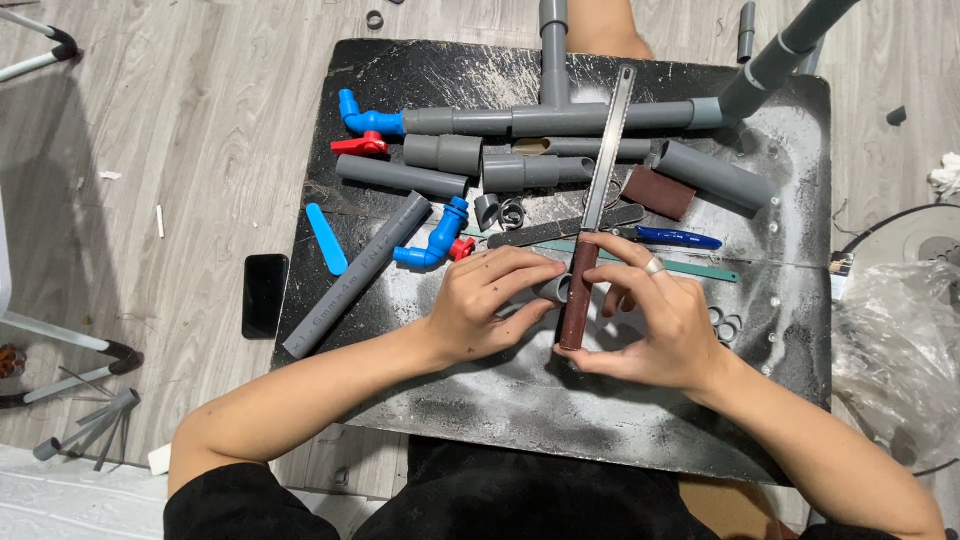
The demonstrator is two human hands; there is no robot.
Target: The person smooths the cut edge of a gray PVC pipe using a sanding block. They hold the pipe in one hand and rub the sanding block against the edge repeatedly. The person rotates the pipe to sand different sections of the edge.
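Head view: file (597, 205) points away, slightly right.

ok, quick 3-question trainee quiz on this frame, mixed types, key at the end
1. True or false: the left hand holds a short grey pipe piece against the long flat file.
2. Multiple choice: the black phone lies A) on the dark work board, B) on the wooden floor left of the board, C) under the file.
3. Fill in: the right hand grips the file by its ____ coloured handle.

Key: 1 true; 2 B; 3 brown (reddish-brown). The dark work board is dusted with pale powder.
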